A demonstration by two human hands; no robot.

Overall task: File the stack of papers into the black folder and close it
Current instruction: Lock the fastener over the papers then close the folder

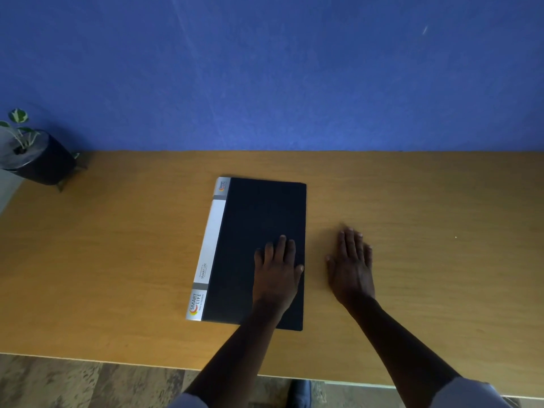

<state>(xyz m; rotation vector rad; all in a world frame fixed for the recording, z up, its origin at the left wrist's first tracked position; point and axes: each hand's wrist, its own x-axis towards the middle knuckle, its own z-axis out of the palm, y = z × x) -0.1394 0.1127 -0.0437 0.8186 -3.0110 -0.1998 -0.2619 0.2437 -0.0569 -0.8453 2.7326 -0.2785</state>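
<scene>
Wooden flooring shows at the bottom of the view, below the near edge of a tan wooden desk that spans the whole width. A dark shoe tip pokes out just under that edge, and pale rolled sleeves sit at the lower corners where 2 bare forearms reach forward onto the desk.

Lying closed and flat near the middle of the desk is the black folder, long side running away from the person and tilted slightly. Its spine, on the left, carries a white and grey strip printed with "SMART LIFE" and a small orange logo at both ends. No loose papers show outside the cover.

Resting palm down on the near right part of the folder's cover is the left hand, fingers straight and a little spread, thumb at the folder's right edge; it grips nothing. Beside it, the right hand lies flat on the bare desk just to the right of the folder, apart from it, fingers straight and close together, also holding nothing.

Farther back at the left edge, a dark round plant pot on small legs stands at the desk's far corner, with a few green and white leaves rising from it. Behind the desk rises a plain blue wall that fills the upper part of the view.
</scene>
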